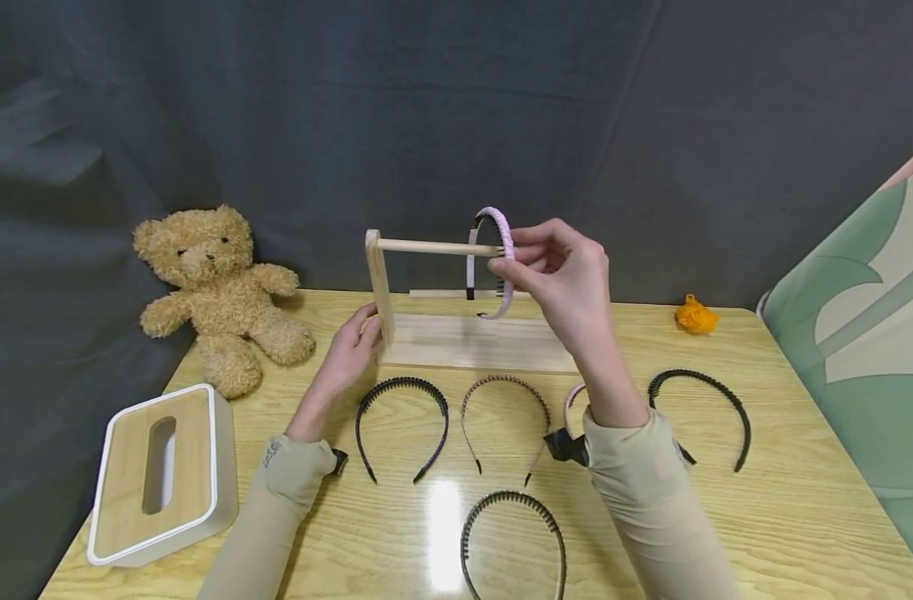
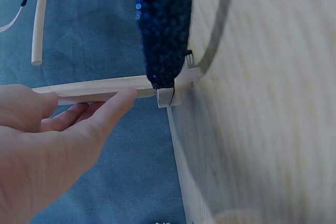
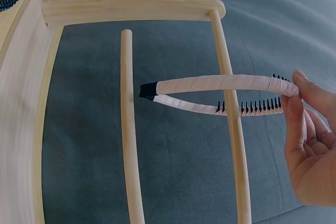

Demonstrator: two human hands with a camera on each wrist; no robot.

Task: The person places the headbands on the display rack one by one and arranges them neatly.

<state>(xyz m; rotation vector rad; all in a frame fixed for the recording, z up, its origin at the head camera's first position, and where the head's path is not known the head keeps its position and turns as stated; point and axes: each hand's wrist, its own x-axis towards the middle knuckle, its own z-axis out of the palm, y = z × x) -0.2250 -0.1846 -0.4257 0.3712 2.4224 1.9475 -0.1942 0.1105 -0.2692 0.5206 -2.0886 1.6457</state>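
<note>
My right hand (image 1: 572, 279) pinches a light pink headband (image 1: 507, 233) between thumb and fingers at its curved top. The headband has black inner teeth and black tips. In the right wrist view its two arms lie on either side of the upper dowel (image 3: 237, 145) of a wooden rack (image 1: 479, 346), tips pointing toward the lower dowel (image 3: 127, 119). My left hand (image 1: 353, 348) grips the rack's left upright (image 1: 379, 279) low down, thumb in front. Seen from the left wrist, a glittery dark blue headband (image 2: 165, 30) looms close before the upright.
Several headbands lie before the rack: a dark toothed one (image 1: 401, 382), a brownish one (image 1: 505, 379), a black one (image 1: 715, 386) and one in front (image 1: 512, 496). My right arm partly hides a pink one. A teddy bear (image 1: 227, 304), tissue box (image 1: 119, 492) and orange object (image 1: 696, 317) stand around.
</note>
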